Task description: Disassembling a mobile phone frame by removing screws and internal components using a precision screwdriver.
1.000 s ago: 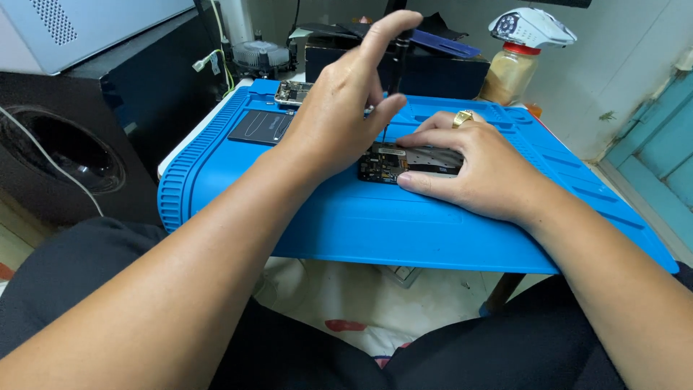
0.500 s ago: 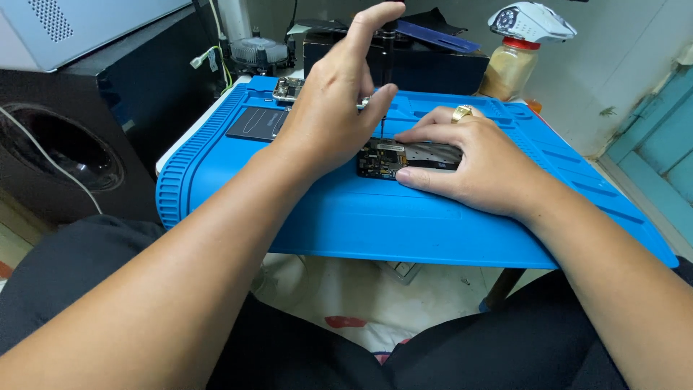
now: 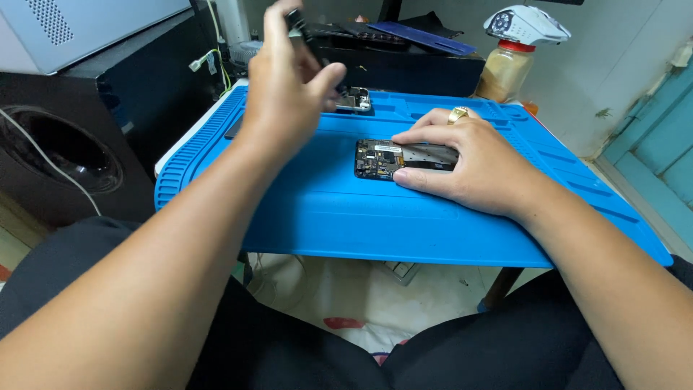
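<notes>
A blue mat (image 3: 346,209) covers the table. The right hand (image 3: 473,162) lies flat on an opened phone (image 3: 393,157) at mid-mat, fingers spread over it. The raised left hand (image 3: 289,87) pinches a small dark part (image 3: 297,20).

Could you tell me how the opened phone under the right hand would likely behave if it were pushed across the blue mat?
The opened phone lies flat, so it probably slides, not rolls or tips. The ribbed blue mat likely grips it somewhat. Its bare circuitry looks fragile; the right hand rests on it.
</notes>
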